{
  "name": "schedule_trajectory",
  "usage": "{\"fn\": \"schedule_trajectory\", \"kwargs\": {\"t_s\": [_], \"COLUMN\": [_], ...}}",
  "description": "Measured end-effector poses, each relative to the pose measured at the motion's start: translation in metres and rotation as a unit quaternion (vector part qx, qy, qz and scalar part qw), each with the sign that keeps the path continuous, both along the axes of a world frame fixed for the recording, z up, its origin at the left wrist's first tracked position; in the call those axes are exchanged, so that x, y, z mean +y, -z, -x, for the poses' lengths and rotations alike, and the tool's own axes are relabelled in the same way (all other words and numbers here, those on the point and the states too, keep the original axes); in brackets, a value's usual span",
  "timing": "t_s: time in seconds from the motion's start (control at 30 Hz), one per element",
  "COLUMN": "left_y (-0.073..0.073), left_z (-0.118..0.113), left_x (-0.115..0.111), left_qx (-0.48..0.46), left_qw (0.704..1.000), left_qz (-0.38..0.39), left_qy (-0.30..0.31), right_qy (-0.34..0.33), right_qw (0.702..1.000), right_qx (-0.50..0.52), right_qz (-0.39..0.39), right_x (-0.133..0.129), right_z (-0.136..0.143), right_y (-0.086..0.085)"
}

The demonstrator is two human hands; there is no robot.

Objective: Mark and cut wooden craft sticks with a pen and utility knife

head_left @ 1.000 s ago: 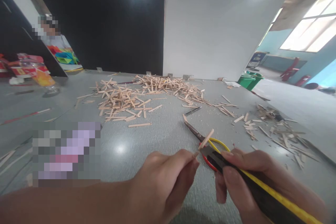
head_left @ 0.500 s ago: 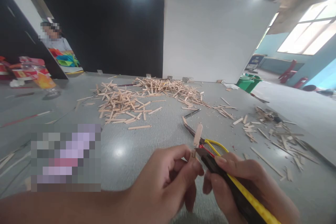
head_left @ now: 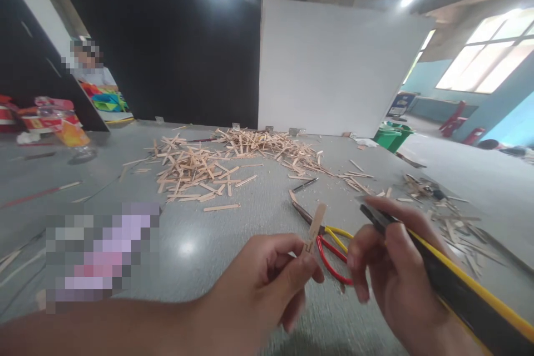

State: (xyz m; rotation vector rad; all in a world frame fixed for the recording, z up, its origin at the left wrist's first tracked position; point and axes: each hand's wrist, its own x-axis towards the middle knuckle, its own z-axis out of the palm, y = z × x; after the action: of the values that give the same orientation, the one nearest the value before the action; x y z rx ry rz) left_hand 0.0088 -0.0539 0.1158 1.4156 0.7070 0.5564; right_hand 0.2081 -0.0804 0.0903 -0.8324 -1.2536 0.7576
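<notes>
The left hand (head_left: 267, 283) holds one thin wooden stick (head_left: 319, 218) between the thumb and the bent fingers, which are closed in a pinch on its lower part; the upper part rises free, leaning a little to the right, and a small dark line is seen near the thumb. The right hand (head_left: 400, 261) has its fingers closed around a black and yellow cutter knife (head_left: 463, 292), whose tip points to the upper left and is apart from the stick. Behind the stick, on the grey tabletop (head_left: 250, 222), lie pliers (head_left: 306, 214) with one red and one yellow handle, and near their nose there is a dark pen (head_left: 304, 184). Farther away is a loose heap of similar sticks (head_left: 187, 169), in front of a black board (head_left: 179, 55) and a white board (head_left: 325, 67)
</notes>
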Motion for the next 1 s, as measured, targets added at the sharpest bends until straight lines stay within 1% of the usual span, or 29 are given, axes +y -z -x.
{"fn": "schedule_trajectory", "kwargs": {"t_s": [0.07, 0.17, 0.23, 0.3, 0.37, 0.43, 0.53, 0.7, 0.73, 0.8, 0.9, 1.0], "left_y": [0.001, 0.002, 0.003, 0.003, 0.002, 0.001, 0.0, -0.002, -0.002, -0.002, -0.001, -0.001], "left_z": [0.0, 0.0, 0.001, 0.001, 0.001, 0.001, 0.001, 0.002, 0.003, 0.004, 0.004, 0.003], "left_x": [0.001, 0.002, 0.003, 0.003, 0.002, 0.002, 0.002, 0.0, 0.0, -0.001, 0.0, 0.001], "left_qx": [0.001, 0.011, 0.019, 0.022, 0.021, 0.025, 0.036, 0.043, 0.042, 0.028, -0.011, -0.054], "left_qw": [1.0, 1.0, 0.999, 0.999, 0.999, 0.999, 0.999, 0.997, 0.997, 0.999, 1.0, 0.996], "left_qz": [-0.006, -0.017, -0.029, -0.041, -0.041, -0.039, -0.035, -0.058, -0.058, -0.046, -0.001, 0.057], "left_qy": [0.005, -0.004, -0.019, -0.026, -0.023, -0.015, -0.011, -0.014, -0.013, -0.005, 0.017, 0.04], "right_qy": [0.034, 0.053, 0.087, 0.125, 0.133, 0.12, 0.104, 0.089, 0.07, 0.012, -0.071, -0.107], "right_qw": [0.998, 0.987, 0.979, 0.977, 0.982, 0.986, 0.987, 0.989, 0.991, 0.994, 0.994, 0.99], "right_qx": [-0.049, -0.129, -0.163, -0.16, -0.125, -0.09, -0.075, -0.053, -0.051, -0.052, -0.029, 0.024], "right_qz": [0.025, 0.081, 0.085, 0.066, 0.058, 0.077, 0.1, 0.106, 0.102, 0.093, 0.08, 0.093], "right_x": [0.002, -0.001, -0.005, -0.011, -0.015, -0.019, -0.022, -0.019, -0.018, -0.015, -0.01, -0.008], "right_z": [-0.005, -0.007, -0.006, 0.0, 0.008, 0.016, 0.023, 0.02, 0.018, 0.012, 0.004, 0.003], "right_y": [-0.006, -0.011, -0.013, -0.013, -0.013, -0.012, -0.011, -0.011, -0.011, -0.008, 0.0, 0.004]}}
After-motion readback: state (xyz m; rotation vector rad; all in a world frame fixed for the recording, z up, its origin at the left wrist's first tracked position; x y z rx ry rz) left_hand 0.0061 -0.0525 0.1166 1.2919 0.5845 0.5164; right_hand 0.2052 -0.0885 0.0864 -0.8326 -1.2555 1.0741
